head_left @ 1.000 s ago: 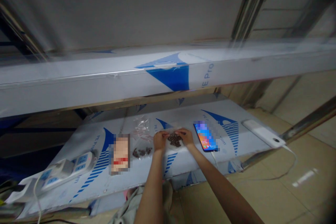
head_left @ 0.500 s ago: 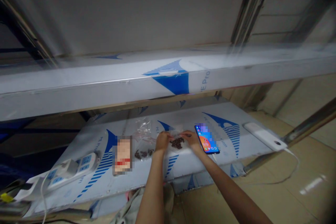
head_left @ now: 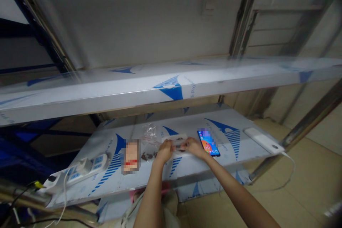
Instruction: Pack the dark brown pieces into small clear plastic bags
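Note:
Both my hands reach onto the lower shelf [head_left: 187, 167] of a metal rack. My left hand [head_left: 165, 150] and my right hand [head_left: 192, 146] are closed on the two ends of a small clear plastic bag [head_left: 178, 143] with dark small pieces inside, held just above the shelf. Left of my hands lie a second clear bag with dark pieces [head_left: 148, 155] and an empty-looking clear bag [head_left: 150, 132].
A lit phone [head_left: 208, 143] lies right of my right hand, cabled. A white power bank [head_left: 264, 140] sits at the shelf's right end. A white power strip [head_left: 87, 166] and a blurred card [head_left: 130, 156] lie on the left. An upper shelf [head_left: 171, 87] overhangs.
The camera tilted upward, so more of the rack and wall shows. My hands have lifted the bag slightly and turned it edge-on; other items stayed put.

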The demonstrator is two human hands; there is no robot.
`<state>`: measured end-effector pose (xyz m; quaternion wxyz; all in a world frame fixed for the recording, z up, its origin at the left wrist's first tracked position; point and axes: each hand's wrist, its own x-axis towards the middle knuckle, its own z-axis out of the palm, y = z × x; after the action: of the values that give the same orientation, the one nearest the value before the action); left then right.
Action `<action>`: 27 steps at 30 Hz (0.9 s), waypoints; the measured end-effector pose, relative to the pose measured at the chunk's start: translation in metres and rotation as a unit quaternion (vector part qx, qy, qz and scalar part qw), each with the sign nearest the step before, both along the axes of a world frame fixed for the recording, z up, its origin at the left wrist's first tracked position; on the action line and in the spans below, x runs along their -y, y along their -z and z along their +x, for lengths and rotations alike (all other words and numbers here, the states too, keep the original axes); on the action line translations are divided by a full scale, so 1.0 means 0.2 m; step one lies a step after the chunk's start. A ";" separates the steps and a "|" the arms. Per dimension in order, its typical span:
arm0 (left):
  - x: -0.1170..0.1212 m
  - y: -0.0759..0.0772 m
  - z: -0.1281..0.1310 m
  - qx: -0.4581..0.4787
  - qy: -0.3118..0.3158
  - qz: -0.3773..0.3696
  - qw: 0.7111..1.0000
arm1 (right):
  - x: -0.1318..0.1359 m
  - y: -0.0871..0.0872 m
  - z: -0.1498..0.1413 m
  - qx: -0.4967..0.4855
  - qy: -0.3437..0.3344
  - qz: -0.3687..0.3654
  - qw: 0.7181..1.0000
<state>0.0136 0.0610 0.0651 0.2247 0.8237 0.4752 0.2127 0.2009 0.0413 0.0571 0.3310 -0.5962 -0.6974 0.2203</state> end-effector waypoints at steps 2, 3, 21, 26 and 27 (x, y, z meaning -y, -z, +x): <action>0.03 0.00 0.00 -0.004 0.006 -0.007 1.000 | 0.02 -0.01 -0.01 0.008 -0.009 0.012 1.000; 0.04 -0.01 -0.01 -0.013 0.003 -0.016 1.000 | 0.02 -0.02 -0.02 0.011 -0.022 0.019 1.000; 0.04 -0.05 -0.15 0.125 0.043 -0.095 0.987 | 0.00 -0.01 -0.21 -0.133 -0.133 -0.076 0.979; 0.00 -0.05 -0.25 0.168 -0.019 -0.117 0.979 | -0.09 -0.03 -0.32 -0.165 -0.129 -0.112 0.971; -0.02 -0.05 -0.28 0.171 -0.049 -0.110 0.978 | -0.11 -0.04 -0.35 -0.168 -0.116 -0.103 0.973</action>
<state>-0.0420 0.0642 0.0751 0.3813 0.7212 0.4896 0.3078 0.1311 0.0637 0.0645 0.3523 -0.4964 -0.6696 0.4254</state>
